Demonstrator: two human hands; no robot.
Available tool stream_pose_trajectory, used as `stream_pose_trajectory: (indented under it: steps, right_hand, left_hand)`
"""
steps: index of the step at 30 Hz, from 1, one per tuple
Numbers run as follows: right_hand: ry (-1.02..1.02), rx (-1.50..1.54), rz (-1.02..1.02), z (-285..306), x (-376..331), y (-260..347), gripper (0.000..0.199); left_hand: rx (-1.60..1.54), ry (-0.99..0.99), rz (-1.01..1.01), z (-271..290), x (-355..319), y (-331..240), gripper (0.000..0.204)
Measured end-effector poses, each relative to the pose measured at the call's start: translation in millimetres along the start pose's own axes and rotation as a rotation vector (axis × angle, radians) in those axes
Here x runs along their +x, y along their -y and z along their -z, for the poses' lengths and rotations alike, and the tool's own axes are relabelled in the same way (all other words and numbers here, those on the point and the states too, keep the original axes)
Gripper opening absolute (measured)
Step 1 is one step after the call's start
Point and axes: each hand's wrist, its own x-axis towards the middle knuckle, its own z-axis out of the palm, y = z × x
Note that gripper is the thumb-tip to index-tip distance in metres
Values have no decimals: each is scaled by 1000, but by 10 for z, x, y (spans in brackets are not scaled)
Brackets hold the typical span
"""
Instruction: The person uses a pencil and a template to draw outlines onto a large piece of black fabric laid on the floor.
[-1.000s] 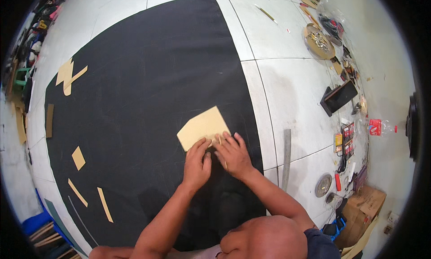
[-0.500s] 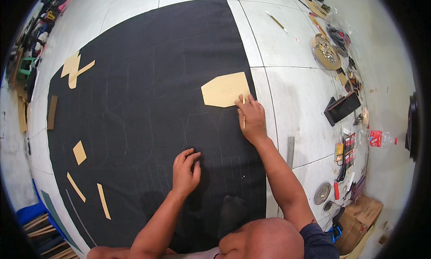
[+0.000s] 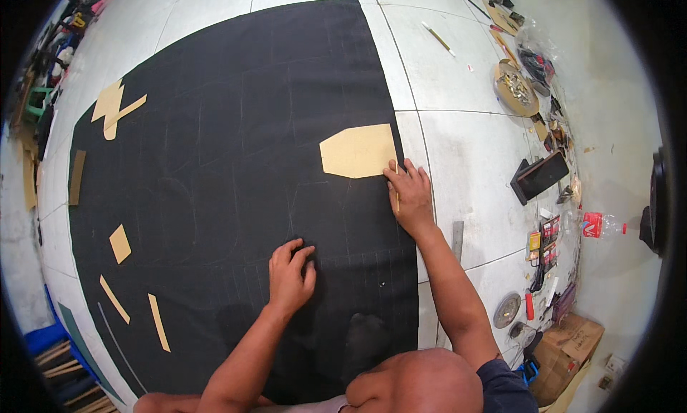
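Fingers of the right hand (image 3: 411, 198) are pinching narrowly around a thin stick (image 3: 397, 188) and touching a beige panel (image 3: 357, 151) at its near right corner. That panel is lying just beyond the grip, beside the black cloth's (image 3: 215, 220) right edge, its long axis running crosswise, tapered end pointing toward the cloth's left side. The left hand (image 3: 291, 276), half-open, is hovering above or resting on the cloth; which, I cannot tell.
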Motion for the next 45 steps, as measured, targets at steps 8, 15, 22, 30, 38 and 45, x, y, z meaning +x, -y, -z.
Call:
stream_pose_trajectory:
  steps: [8,15,22,30,38,45]
  right_hand:
    - [-19,-10,-21,-26,-22,47,35]
    - [61,20,229,81,468,41,38]
    - [31,-202,-102,-34,838,122,41]
    - [70,204,-14,49,929,280,35]
    - [97,-66,149,-93,839,46,43]
    - [100,-115,135,-123,808,-7,42]
  left_hand:
    - [-20,-34,-37,-42,269,-125,36]
    - [-3,8,-128,-132,867,-361,39]
    - [13,18,-134,-199,748,-286,39]
    - [-3,-14,-126,-151,603,-92,36]
    - [92,17,-135,-158,500,14,45]
    - [86,12,-148,-254,433,101,45]
